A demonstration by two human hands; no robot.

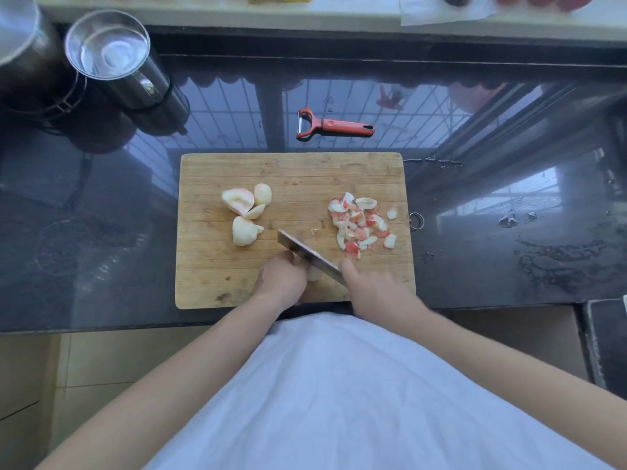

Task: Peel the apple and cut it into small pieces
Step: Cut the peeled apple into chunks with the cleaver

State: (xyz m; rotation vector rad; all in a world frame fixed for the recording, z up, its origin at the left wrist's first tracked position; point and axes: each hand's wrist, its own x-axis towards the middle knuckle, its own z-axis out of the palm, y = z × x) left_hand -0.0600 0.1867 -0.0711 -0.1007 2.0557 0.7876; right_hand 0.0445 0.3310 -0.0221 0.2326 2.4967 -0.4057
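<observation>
While hands cut, steel cup (107,49) holds water (clear).

Home kitchen, dark stone counter (101,266), cutting board (291,171), peeler (334,124)

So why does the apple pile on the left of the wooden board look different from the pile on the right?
The pale apple chunks on the left are few and big, while the small pink-and-white apple pieces on the right are many and tiny. The left chunks look nearly all creamy, but the right pieces show a lot of pink-red. Both piles lie on the wooden cutting board, apart from each other.
</observation>
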